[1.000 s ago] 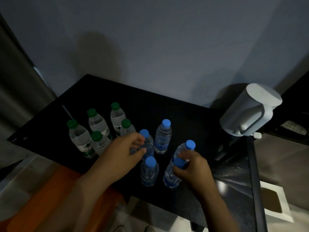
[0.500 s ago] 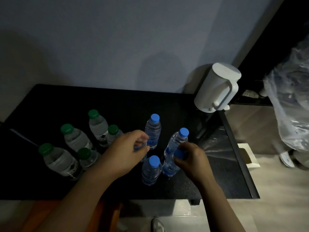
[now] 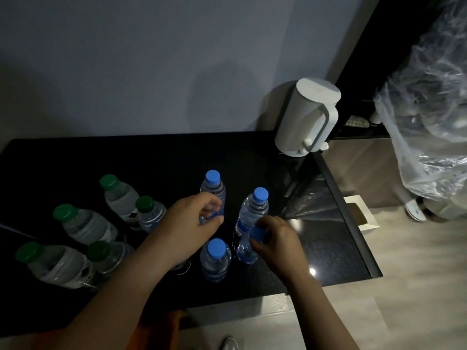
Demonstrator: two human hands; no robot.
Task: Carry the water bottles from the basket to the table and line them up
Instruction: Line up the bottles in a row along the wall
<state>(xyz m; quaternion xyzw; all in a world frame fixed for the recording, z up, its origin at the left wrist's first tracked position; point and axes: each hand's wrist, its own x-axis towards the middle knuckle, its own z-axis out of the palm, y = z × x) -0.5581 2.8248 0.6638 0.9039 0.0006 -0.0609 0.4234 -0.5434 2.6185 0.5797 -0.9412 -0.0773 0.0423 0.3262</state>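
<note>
On the table (image 3: 328, 248) the left hand (image 3: 187, 228) curls round one blue-cap bottle (image 3: 214, 213), mostly hidden under it, the right hand (image 3: 278, 245) pinches the cap (image 3: 257, 233) of another; next, I think, both bottles need to be set straight in line.

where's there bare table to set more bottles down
Free: the back strip of the table along the wall, and its right end between the blue-capped bottles and the edge, before the kettle. Crowded: front left among the green-capped bottles, and mid-table around the left hand and right hand.
</note>
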